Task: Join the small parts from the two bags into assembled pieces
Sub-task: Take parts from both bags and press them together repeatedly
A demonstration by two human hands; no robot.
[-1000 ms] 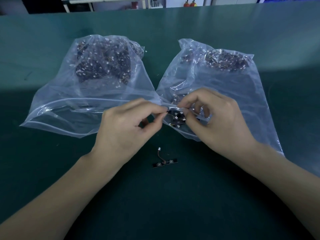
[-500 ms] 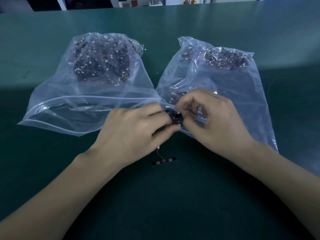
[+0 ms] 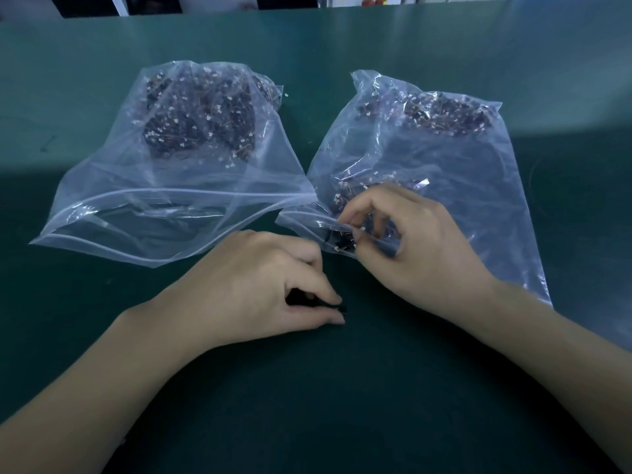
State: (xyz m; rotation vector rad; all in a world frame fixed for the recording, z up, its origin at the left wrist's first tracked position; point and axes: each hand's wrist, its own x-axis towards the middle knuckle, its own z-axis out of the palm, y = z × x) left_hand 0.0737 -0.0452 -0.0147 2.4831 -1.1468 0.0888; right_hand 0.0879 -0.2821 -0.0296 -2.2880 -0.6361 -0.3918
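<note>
left bag point(image 3: 164, 172) lying in the upper left of the frame with dark small parts point(image 3: 201, 114) inside, left hand point(image 3: 253, 289) pinching a dark piece point(image 3: 343, 308) on the green table point(image 3: 376, 388) at the centre, right hand point(image 3: 417, 241) pinching dark parts at the mouth of the right bag point(image 3: 461, 165), right of centre

The green table point(image 3: 376, 405) lies bare in front of both forearms – open room for a hand across the whole near edge. Farther back, 2 clear bags block the middle: the left bag point(image 3: 178, 186) and the right bag point(image 3: 461, 172), their near corners touching, so no gap runs between them there. Beyond that, a narrow wedge of bare table opens between them. The left hand point(image 3: 260, 289) and right hand point(image 3: 420, 244) fill the space at the bag mouths – bare table flanks both bags.
</note>
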